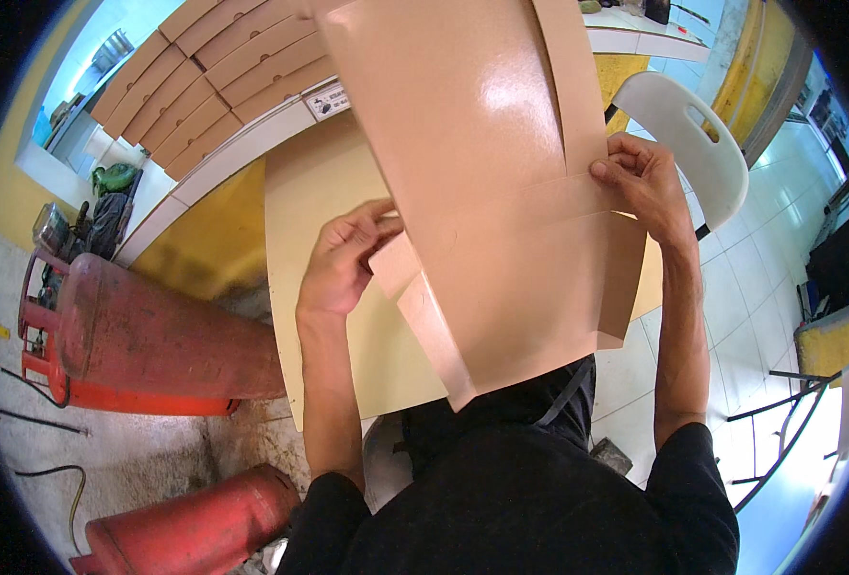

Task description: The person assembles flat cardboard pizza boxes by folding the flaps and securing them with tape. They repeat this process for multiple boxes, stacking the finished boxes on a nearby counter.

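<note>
Left hand (343, 259) and right hand (640, 182) grip one flat cardboard box blank (501, 192)

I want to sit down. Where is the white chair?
The white chair is at the upper right of the head view, just behind the right hand holding the cardboard sheet.

A pale yellow tabletop (319, 211) stands on a white tiled floor (731, 287) with a white plastic chair (683, 125) beside it. Two red gas cylinders (147, 335) lie on rough concrete at left, below stacked flat cardboard boxes (204, 67) on a counter.
</note>
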Motion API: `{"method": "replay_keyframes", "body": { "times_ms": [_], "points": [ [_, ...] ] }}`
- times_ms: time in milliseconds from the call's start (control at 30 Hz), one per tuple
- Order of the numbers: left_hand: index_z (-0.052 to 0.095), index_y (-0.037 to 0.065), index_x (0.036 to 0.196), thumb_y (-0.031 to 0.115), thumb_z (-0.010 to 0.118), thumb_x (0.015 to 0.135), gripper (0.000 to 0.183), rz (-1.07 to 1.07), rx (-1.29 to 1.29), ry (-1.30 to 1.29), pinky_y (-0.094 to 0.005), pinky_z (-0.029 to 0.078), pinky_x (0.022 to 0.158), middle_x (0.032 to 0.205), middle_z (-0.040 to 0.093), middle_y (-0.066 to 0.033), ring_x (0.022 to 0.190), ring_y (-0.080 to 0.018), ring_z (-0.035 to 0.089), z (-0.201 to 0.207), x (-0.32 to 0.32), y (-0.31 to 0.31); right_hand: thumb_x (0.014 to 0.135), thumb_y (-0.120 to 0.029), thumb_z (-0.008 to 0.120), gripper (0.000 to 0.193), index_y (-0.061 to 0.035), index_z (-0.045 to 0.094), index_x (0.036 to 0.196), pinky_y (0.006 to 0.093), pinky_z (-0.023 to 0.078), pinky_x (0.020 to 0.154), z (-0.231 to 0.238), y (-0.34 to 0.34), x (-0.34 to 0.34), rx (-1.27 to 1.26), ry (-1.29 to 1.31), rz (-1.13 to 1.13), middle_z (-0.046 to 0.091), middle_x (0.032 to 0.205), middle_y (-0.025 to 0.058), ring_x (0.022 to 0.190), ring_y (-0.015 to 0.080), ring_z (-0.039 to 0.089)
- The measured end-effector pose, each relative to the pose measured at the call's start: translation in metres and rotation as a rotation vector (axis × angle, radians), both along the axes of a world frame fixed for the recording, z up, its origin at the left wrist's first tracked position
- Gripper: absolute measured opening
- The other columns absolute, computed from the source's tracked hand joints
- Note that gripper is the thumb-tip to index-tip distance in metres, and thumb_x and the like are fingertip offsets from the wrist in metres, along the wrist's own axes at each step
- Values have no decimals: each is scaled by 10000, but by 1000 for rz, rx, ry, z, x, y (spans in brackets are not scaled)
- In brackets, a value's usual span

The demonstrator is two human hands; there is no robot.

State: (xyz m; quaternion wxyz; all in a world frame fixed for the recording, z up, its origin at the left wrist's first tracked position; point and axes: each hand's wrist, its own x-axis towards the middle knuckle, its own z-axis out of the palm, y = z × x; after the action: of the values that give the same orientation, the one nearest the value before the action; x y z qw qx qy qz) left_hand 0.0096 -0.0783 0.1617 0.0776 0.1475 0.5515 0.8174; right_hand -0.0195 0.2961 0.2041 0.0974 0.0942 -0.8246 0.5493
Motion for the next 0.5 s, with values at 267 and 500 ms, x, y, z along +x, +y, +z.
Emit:
{"method": "replay_keyframes", "body": {
  "times_ms": [267,500],
  "points": [
    [731,-34,994,237,706,1004,273,290,-302,108,-229,300,507,720,542,88,587,-8,383,-16,-3,47,1011,-234,675,289,19,690,1148,258,550,750,-11,3,-16,-168,-76,89,745,946,45,808,85,676],
    [709,-40,926,214,677,1006,268,296,-281,-119,-239,448,511,703,613,20,581,-56,546,-42,-27,56,1105,-304,480,437,24,557,1383,335,583,885,-99,48,-4,-1207,-457,293,648,1319,155,1090,179,676]
  ]
}}
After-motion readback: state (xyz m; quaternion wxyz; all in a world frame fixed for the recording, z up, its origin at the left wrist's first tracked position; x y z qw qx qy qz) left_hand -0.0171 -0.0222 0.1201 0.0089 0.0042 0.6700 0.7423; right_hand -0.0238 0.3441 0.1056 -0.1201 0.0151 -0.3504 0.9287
